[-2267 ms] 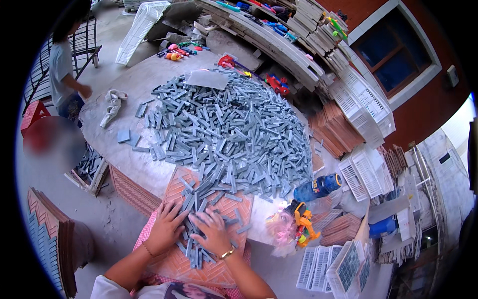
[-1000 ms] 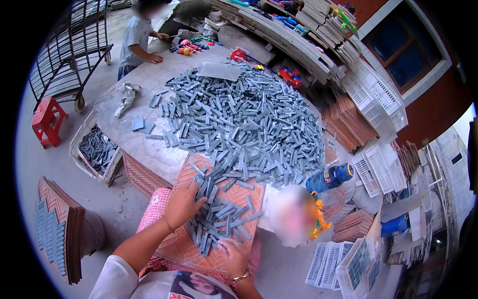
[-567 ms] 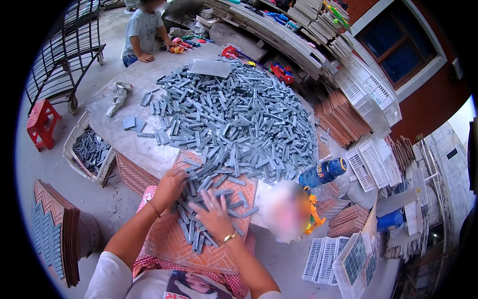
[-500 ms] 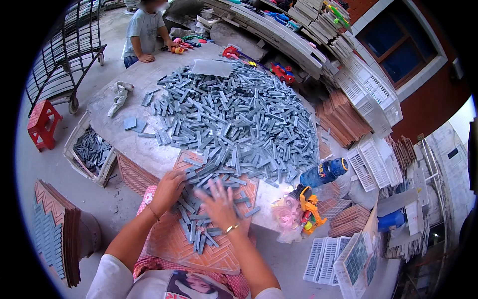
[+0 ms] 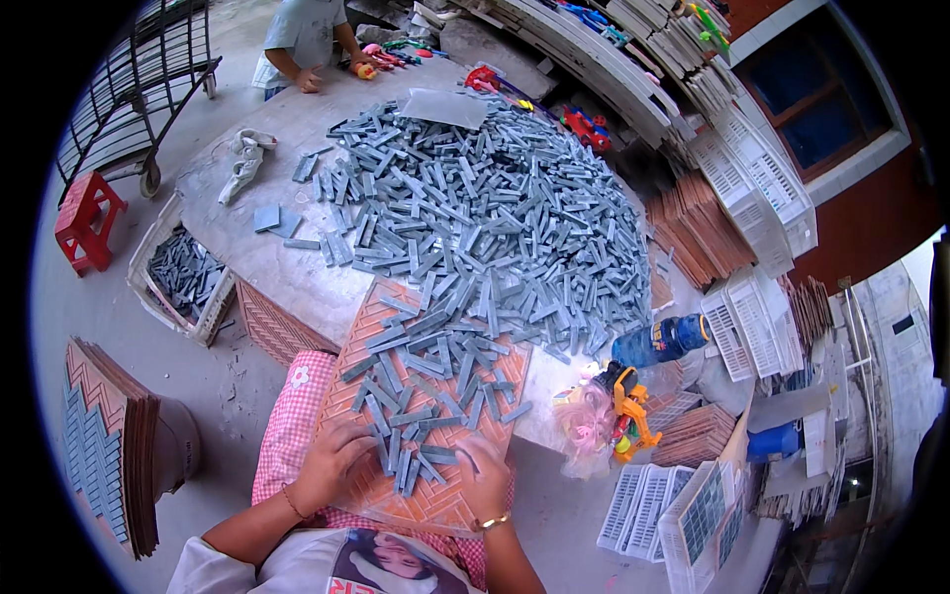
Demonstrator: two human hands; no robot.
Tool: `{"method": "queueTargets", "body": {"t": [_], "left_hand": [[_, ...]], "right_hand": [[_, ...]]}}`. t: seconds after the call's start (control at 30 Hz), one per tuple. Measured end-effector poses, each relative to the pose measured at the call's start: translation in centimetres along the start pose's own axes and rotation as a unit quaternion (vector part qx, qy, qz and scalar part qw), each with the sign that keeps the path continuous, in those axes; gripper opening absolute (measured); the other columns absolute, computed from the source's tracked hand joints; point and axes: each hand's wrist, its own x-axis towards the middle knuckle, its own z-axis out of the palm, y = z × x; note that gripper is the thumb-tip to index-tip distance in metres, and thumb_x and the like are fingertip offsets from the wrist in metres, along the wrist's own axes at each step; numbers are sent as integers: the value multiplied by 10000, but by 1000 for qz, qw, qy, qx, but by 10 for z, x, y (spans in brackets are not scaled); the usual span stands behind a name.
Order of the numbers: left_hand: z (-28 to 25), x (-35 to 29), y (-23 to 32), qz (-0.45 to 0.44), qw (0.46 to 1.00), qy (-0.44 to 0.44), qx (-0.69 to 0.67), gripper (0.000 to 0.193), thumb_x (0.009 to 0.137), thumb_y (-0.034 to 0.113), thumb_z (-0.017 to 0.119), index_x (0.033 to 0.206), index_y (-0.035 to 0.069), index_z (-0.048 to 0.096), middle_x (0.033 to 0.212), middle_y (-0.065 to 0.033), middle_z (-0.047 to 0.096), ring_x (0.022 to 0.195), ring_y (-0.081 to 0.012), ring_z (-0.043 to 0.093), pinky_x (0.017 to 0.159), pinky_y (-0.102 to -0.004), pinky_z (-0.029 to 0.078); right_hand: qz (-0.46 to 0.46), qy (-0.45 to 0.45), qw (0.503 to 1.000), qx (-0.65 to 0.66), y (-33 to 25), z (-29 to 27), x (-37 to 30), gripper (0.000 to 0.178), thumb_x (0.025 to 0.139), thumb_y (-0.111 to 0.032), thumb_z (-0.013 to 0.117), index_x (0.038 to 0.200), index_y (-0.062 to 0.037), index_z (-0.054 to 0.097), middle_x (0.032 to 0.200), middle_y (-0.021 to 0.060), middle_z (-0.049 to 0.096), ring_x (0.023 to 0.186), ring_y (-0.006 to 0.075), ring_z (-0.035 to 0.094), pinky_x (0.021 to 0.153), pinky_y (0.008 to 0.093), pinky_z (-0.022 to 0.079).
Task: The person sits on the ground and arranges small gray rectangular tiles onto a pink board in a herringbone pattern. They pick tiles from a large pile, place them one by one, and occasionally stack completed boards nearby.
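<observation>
A terracotta-coloured board with a herringbone grid of grooves [image 5: 332, 505] lies across my lap, its far end against the table. Loose grey tile strips [image 5: 435, 426] are strewn over its middle, at mixed angles. My left hand [image 5: 336, 463] is at the board's left side, fingers loosely bent and apart beside the nearest strips, with nothing visible in it. At the right side my right hand [image 5: 483, 482] has curled fingers, with what looks like a grey strip between them. Beyond the board rises a large heap of similar grey strips [image 5: 495, 208] on the table.
A blue bottle [image 5: 658, 342] and bagged toys [image 5: 604, 416] stand right of the board. At left are a crate of dark strips [image 5: 213, 337], stacked boards [image 5: 119, 445] and a red stool [image 5: 89, 223]. Another person [image 5: 302, 45] stands at the table's far side.
Both hands have drawn back toward me from the board's far part, uncovering the strips there. The strips are spread over its middle. The view has shifted slightly.
</observation>
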Motion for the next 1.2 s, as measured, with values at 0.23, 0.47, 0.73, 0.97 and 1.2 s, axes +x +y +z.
{"method": "queueTargets", "body": {"t": [0.23, 0.47, 0.73, 0.97, 1.2], "left_hand": [[15, 13, 15, -6, 999, -9, -41, 278, 683, 27, 659, 954, 36, 595, 1022, -126, 573, 937, -325, 557, 801, -404, 465], [-4, 4, 20, -121, 983, 9, -135, 229, 764, 29, 638, 991, 33, 608, 1048, -121, 592, 947, -277, 584, 793, -352, 480], [18, 0, 15, -361, 762, -5, -537, 229, 917, 187, 579, 1024, -16, 593, 892, -71, 632, 795, -99, 600, 683, -238, 493], [-3, -18, -1, -461, 664, 33, -588, 228, 936, 258, 530, 912, 39, 589, 803, -48, 633, 678, -118, 587, 640, -246, 492], [-108, -43, -183, -244, 775, 303, -498, 395, 911, 317, 550, 1196, 50, 494, 1174, -94, 563, 1090, -212, 545, 973, -359, 420]], "right_hand": [[-88, 9, 981, -170, -7, 39, 80, 130, 730, -115, 688, 829, -54, 630, 892, 99, 550, 866, 302, 526, 752, 401, 443], [-118, -14, 971, -208, -18, 29, 92, 223, 709, -160, 711, 854, -47, 584, 896, 108, 575, 860, 314, 551, 743, 426, 458], [108, -175, 966, 159, -73, 39, 23, 180, 797, -140, 708, 846, -5, 598, 718, 57, 649, 634, 134, 617, 558, 262, 480], [154, -202, 940, 227, -59, 38, 4, 123, 847, -92, 651, 925, 4, 654, 785, 76, 677, 692, 86, 624, 609, 227, 488], [164, -184, 945, 217, -36, 23, -3, 151, 849, -81, 641, 960, 20, 652, 822, 79, 682, 720, 121, 634, 645, 234, 498]]}}
